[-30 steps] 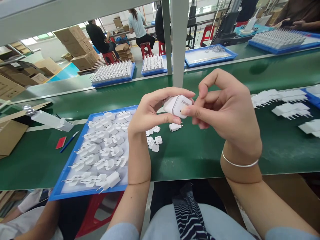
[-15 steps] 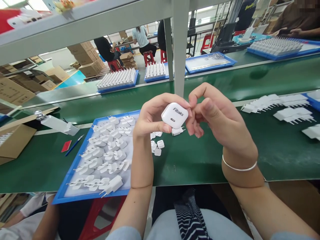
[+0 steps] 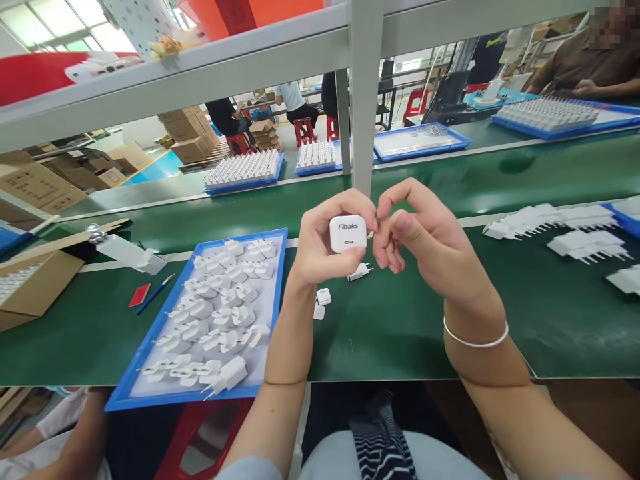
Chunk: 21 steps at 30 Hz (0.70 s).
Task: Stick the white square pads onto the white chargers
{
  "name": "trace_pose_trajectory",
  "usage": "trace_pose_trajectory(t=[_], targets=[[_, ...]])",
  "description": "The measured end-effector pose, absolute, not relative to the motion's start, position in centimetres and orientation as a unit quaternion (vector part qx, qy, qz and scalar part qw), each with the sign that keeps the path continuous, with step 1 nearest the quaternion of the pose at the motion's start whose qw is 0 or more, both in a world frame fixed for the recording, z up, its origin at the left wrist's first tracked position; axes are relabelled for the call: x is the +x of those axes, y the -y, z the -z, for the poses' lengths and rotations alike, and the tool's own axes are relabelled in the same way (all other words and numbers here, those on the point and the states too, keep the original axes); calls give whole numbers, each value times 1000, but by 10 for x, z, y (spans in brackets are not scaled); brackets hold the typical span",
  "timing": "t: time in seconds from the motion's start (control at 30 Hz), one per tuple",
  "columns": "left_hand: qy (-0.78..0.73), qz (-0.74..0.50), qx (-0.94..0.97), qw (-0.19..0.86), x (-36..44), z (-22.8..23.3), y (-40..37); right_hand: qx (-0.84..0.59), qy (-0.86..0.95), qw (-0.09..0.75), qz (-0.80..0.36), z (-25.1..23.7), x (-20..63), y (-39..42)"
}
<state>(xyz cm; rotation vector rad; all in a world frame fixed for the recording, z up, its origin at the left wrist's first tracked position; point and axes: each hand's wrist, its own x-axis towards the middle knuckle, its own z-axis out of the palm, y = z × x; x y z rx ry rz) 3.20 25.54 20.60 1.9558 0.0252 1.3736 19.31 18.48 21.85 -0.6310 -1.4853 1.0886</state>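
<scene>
Left hand (image 3: 320,257): fingers clasped round a white charger (image 3: 348,233), held up above the counter (image 3: 400,327), mid-scene, printed face and port slot turned to the camera.

Right hand (image 3: 433,250): just right of the charger, forefinger and thumb curled tip to tip at its right edge. Can't tell if they pinch anything, or whether they touch the casing.

Step in hand, as I read it: close handling of the charger's face and edge, one hand steadying, the other working the corner. Any next move there calls for a steady left grip and fine fingertip work at the right edge.

Around: blue tray (image 3: 150,395) of white plug parts to the near left; a loose plug piece (image 3: 361,271) and small white caps (image 3: 323,297) on the counter under the hands; finished chargers (image 3: 550,220) heaped to the right.

Against the frame half a second earlier: the charger sits squarer to the camera, less tilted, and a little farther off. The right forefinger has closed nearer the thumb. The view has tipped upward, showing more of the shelf above.
</scene>
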Motion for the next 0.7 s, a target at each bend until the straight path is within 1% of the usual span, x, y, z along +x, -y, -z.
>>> trace_pose_trajectory(t=[0.13,0.3,0.37,0.47,0.6,0.7], targets=[[-21,-549,761,345,36,-204,-253,-274,633,565,-453,-217,197,-186],[-50,-564,734,376,37,-205,-251,-283,650,536,-458,-218,200,-191],[-60,-580,724,369,36,-206,-248,-286,652,529,-461,-218,201,-192],[-64,-598,729,327,34,-209,-240,-287,648,535,-461,-220,202,-191],[-87,-606,756,234,32,-214,-225,-279,642,551,-454,-221,207,-187],[-117,-620,756,174,32,-218,-219,-269,635,582,-431,-222,213,-186]])
